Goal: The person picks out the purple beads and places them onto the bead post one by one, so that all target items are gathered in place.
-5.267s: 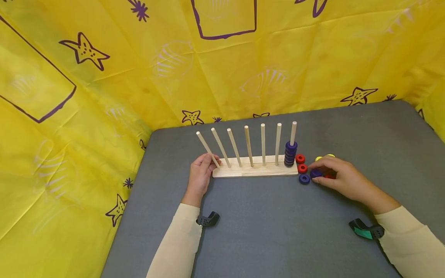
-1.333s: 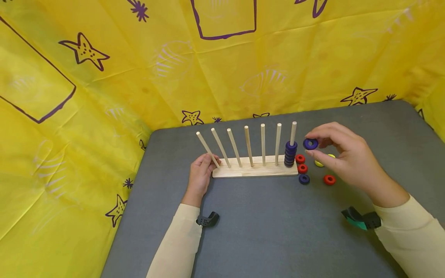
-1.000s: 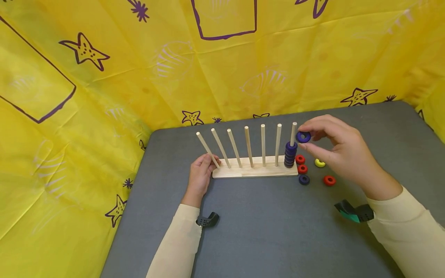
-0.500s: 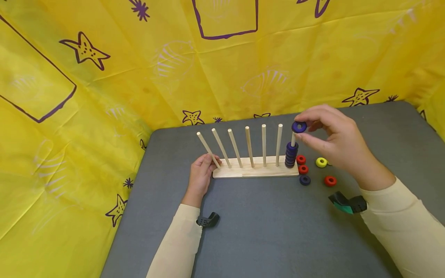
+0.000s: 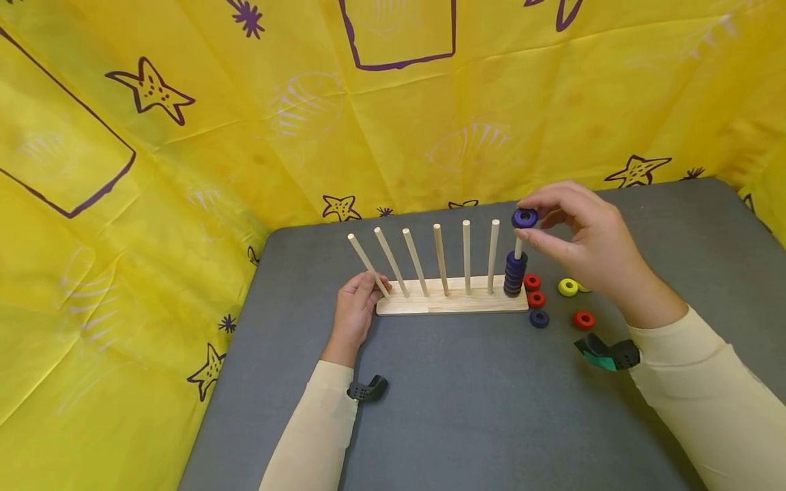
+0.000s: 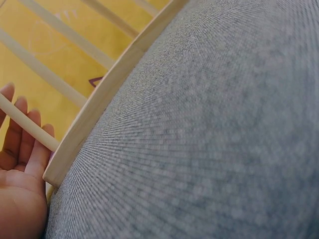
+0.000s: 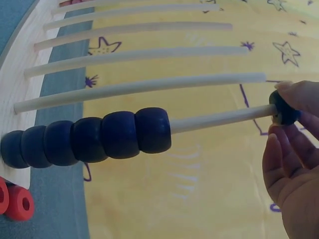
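Observation:
My right hand (image 5: 592,242) pinches a blue ring (image 5: 523,225) between thumb and fingers at the tip of the rightmost peg. In the right wrist view the peg's end meets the underside of this ring (image 7: 285,109). Lower on that peg sits a stack of several blue rings (image 5: 514,276), with bare wood above them. The peg rack (image 5: 430,307) is a pale wooden base with several upright pegs; the other pegs carry no rings. At its left end my left hand (image 5: 355,303) grips the base beside the leftmost peg, fingers (image 6: 27,134) behind that peg.
Just right of the rack lie two red rings (image 5: 536,299) and a blue ring (image 5: 539,318). Farther right are a yellow ring (image 5: 568,294), another yellow one partly hidden, and a red ring (image 5: 585,327). A yellow patterned cloth (image 5: 393,136) hangs behind the grey table (image 5: 454,409).
The right hand took a blue ring from the loose ones on the table, raised it, and moved it left to the rightmost peg's tip. The left hand stays in place.

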Available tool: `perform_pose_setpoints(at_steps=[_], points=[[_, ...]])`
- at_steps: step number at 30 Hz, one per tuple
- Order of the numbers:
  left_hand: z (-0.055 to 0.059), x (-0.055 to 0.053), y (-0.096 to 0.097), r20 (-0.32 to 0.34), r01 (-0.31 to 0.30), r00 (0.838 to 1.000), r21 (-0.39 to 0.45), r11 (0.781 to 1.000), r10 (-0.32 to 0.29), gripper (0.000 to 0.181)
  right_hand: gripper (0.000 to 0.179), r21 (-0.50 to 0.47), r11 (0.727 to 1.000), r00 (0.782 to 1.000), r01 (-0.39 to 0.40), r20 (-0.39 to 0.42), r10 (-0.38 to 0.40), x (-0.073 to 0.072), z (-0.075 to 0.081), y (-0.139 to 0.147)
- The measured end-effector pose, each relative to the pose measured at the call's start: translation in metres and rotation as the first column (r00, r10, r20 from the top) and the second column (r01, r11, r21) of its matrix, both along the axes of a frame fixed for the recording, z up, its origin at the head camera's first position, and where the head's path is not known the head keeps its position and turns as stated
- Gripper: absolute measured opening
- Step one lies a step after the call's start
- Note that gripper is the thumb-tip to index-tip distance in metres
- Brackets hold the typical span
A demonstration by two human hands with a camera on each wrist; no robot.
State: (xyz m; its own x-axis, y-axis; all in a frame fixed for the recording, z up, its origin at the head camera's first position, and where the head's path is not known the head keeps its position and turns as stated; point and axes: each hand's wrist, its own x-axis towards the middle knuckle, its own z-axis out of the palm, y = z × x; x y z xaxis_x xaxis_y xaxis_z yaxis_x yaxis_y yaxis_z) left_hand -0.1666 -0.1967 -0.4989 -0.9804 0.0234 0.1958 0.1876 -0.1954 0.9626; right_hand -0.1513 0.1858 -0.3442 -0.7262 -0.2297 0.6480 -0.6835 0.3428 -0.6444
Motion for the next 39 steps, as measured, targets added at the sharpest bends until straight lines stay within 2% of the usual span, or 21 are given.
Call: perform_pose_setpoints(at_steps=[6,21,30,39], points=[[-0.001,0.000,0.000,-0.008,0.003,1.000,-0.007,1.000,-0.003,0.045,0.041,-0.006,1.000,1.000,0.008,0.016,-0.008,-0.002,-0.004,0.001],[-0.003,-0.001,-0.001,-0.007,0.011,1.000,0.057,0.998,-0.011,0.034,0.039,0.024,0.999,0.999,0.028,0.038,-0.029,-0.006,-0.019,0.002],[-0.004,-0.001,-0.001,-0.008,0.014,1.000,0.050,0.999,-0.014,0.035,0.039,0.031,0.999,0.997,0.044,0.062,-0.046,-0.003,-0.022,0.003],[-0.003,0.000,0.000,-0.007,0.001,1.000,0.025,1.000,-0.001,0.047,0.040,0.006,1.000,0.997,0.027,0.069,-0.027,0.001,-0.027,0.008]])
